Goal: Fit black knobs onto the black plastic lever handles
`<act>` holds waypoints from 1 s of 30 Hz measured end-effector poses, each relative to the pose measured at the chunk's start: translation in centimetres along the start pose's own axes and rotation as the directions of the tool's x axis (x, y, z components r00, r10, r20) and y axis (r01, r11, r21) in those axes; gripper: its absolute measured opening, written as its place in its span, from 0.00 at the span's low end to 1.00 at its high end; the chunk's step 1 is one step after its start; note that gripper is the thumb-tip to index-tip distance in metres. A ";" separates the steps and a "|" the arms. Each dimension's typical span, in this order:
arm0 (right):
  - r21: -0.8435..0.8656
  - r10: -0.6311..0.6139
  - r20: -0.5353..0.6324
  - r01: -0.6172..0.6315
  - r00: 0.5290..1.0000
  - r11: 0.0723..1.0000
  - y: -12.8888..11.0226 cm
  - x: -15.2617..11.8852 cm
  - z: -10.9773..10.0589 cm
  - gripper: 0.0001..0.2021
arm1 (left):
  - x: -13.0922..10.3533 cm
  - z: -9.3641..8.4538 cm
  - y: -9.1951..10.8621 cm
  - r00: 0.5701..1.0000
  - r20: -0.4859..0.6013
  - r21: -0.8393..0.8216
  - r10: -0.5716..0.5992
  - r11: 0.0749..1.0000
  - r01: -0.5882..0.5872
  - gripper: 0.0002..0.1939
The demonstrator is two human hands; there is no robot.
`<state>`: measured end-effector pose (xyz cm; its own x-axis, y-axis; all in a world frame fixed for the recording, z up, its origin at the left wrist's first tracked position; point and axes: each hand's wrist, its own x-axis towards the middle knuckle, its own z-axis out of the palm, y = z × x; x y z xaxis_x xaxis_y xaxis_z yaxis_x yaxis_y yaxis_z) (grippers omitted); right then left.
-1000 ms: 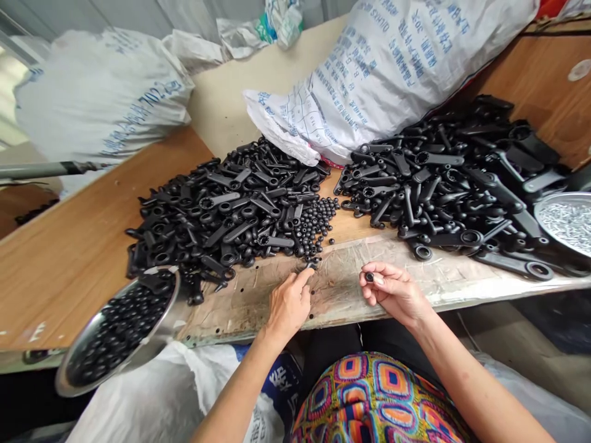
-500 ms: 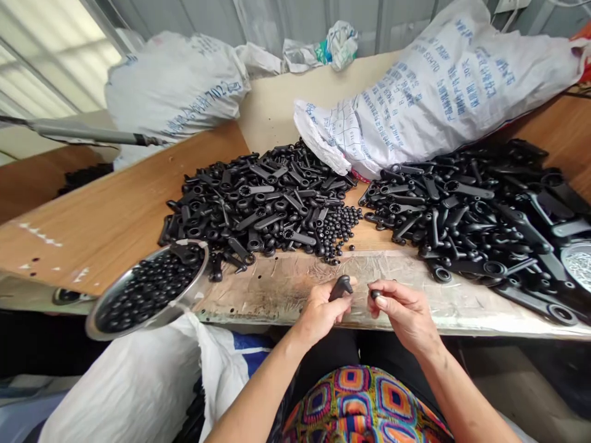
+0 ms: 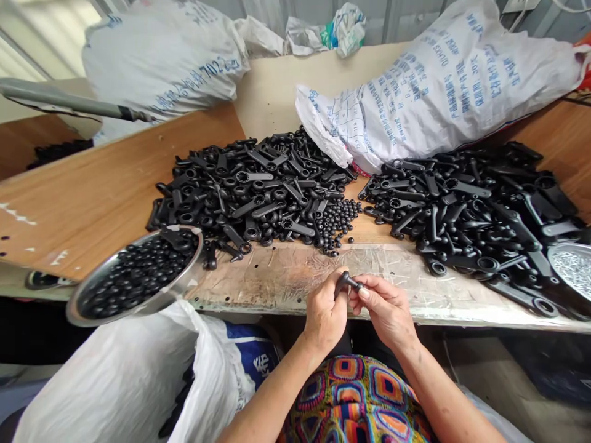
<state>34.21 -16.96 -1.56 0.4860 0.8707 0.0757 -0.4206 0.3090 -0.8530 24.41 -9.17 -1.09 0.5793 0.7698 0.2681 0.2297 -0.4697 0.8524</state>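
My left hand (image 3: pixel 325 314) is closed around a black handle (image 3: pixel 342 282) above the worn front strip of the table. Close beside it on the right, the fingers of my right hand (image 3: pixel 385 307) pinch a small black piece (image 3: pixel 359 287) against the handle's end. The two hands nearly touch. Behind them lies a heap of black handles (image 3: pixel 249 191) with small black balls (image 3: pixel 339 221) at its right edge. Another heap of black parts (image 3: pixel 462 203) is to the right.
A metal bowl (image 3: pixel 198 249) of black balls stands at the left edge. A bowl of small silvery pieces (image 3: pixel 572 267) is at the far right. White sacks (image 3: pixel 415 92) lie behind the heaps. An open white sack (image 3: pixel 115 369) is below the table edge.
My right hand has moved left to my left hand, bringing its small black piece against the handle. The camera view has shifted slightly.
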 end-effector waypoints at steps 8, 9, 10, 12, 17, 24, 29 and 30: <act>0.070 0.048 -0.084 -0.042 0.995 0.997 0.7 0.0 0.2 0.07 | -0.2 0.5 -0.7 0.967 -0.112 0.297 0.229 0.936 -0.188 0.17; 0.075 0.044 -0.096 -0.037 0.994 0.996 0.7 0.0 0.2 0.07 | -0.3 0.7 -0.8 0.960 -0.124 0.328 0.250 0.924 -0.198 0.16; 0.075 0.034 -0.112 -0.026 0.993 0.997 0.8 0.0 0.3 0.07 | -0.4 0.8 -0.9 0.956 -0.131 0.357 0.263 0.912 -0.202 0.16; 0.060 0.003 -0.149 0.006 0.989 0.998 0.9 0.0 0.6 0.07 | -0.6 1.1 -1.0 0.951 -0.139 0.406 0.277 0.892 -0.201 0.16; 0.025 -0.013 -0.221 0.018 0.975 1.000 1.3 0.0 1.1 0.07 | -0.9 2.1 -1.2 0.958 -0.113 0.467 0.262 0.866 -0.181 0.17; -0.461 0.127 -0.092 -0.155 0.988 0.874 0.1 2.4 -1.5 0.12 | 1.1 0.3 -1.8 0.981 0.139 0.695 0.135 0.692 -0.194 0.21; -0.767 -0.176 -0.092 0.043 0.980 0.640 -2.8 3.2 -3.9 0.16 | 2.4 -1.7 -1.2 0.957 0.233 0.847 0.175 0.447 -0.288 0.23; -0.773 -0.214 -0.093 0.065 0.972 0.631 -3.0 3.0 -4.1 0.15 | 2.5 -1.7 -1.1 0.949 0.267 0.860 0.168 0.402 -0.313 0.23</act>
<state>40.10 -16.83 -0.86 0.6336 0.7451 0.2084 0.3585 -0.0440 -0.9325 24.26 -6.05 -0.59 0.7973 0.5361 0.2773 0.5836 -0.8019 -0.1278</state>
